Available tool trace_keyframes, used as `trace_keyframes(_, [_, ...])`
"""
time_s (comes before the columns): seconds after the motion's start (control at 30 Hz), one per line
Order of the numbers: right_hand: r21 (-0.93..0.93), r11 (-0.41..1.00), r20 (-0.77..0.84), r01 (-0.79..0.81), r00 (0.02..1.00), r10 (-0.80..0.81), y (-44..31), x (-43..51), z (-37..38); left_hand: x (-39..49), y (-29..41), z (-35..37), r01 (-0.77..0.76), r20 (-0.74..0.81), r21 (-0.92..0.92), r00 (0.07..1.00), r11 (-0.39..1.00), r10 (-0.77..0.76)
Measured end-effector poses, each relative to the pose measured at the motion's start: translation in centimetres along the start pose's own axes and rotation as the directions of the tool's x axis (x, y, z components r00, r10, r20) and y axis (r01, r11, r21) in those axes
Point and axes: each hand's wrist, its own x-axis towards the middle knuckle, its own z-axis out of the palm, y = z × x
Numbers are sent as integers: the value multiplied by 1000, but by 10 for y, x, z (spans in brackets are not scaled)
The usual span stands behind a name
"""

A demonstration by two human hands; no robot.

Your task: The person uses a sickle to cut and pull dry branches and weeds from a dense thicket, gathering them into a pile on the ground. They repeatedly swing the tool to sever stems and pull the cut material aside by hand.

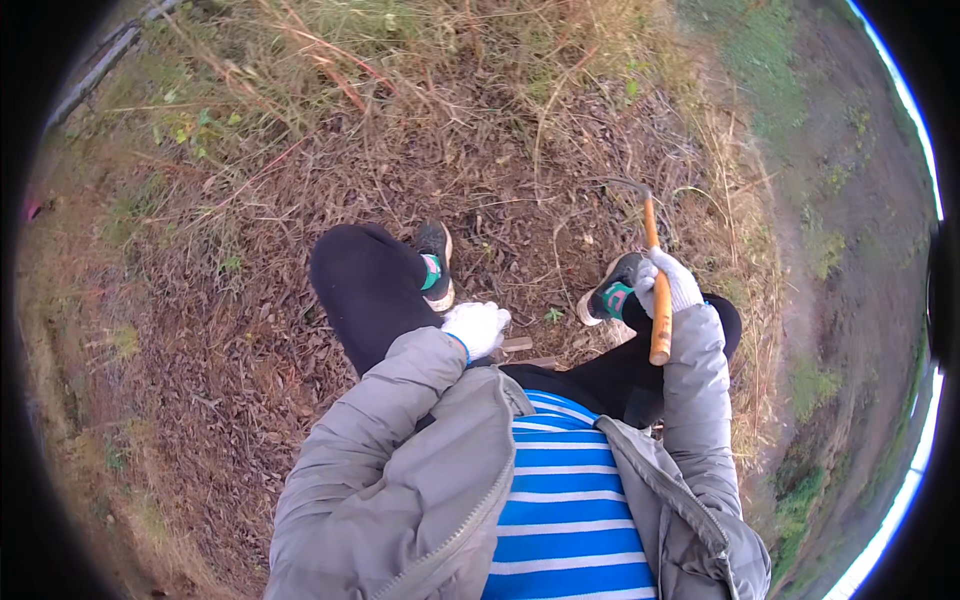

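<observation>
My right hand point(671, 281), in a white knit glove, grips the wooden handle of a sickle point(658, 300) beside my right shoe. The sickle's thin curved blade point(626, 182) points left, over leaf litter and dry stems. My left hand point(478, 328), gloved in white too, is by my left thigh, near my left shoe. Its fingers are curled in, and nothing shows in them; the palm is hidden. Dry brown leaves and bare soil point(517, 262) lie between my shoes.
My bent left knee point(367, 277) stands out to the left. Flat pieces of wood point(517, 344) show between my legs. Tall dry grass point(420, 52) grows ahead. At right the dry-grass strip point(757, 300) borders lower-looking ground. A grey pole point(94, 75) lies far left.
</observation>
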Motion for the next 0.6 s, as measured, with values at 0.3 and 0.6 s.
trace_keyframes(0.3, [-50,965,-72,-256,965,253,61,39,-14,-3,0,-2,73,-56,-54,995,996,-76])
trace_keyframes(0.6, [-343,862,-116,-374,927,356,140,43,-22,-3,-1,-1,50,-118,-49,991,998,-55])
